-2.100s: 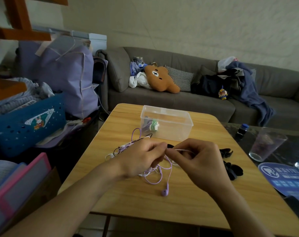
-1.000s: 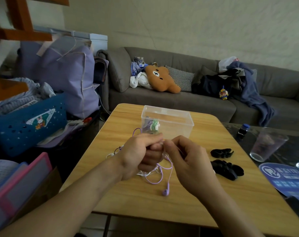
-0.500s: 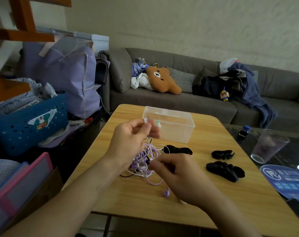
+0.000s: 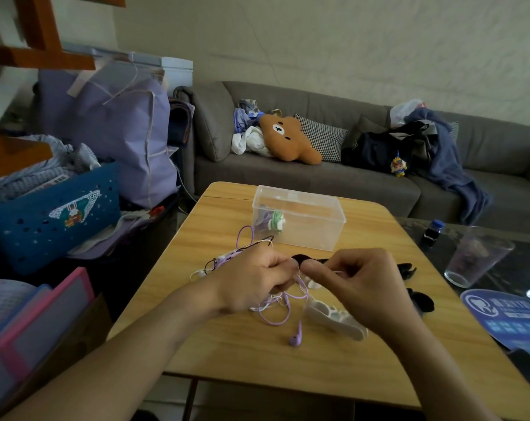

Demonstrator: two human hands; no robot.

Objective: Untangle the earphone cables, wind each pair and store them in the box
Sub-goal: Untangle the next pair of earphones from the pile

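Hands lowered since; both fingers pinch cable tangle [image 4: 276,302]; box [image 4: 300,221] holds wound earphones [image 4: 273,221].

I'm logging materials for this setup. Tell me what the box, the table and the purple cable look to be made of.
Box: clear hard plastic, glossy; the wound earphones inside show through its wall. Table: wood or wood-look laminate, matte, with pale grain lines; which one is unclear. Purple cable: soft rubbery plastic coating, smooth, lying in loose loops.
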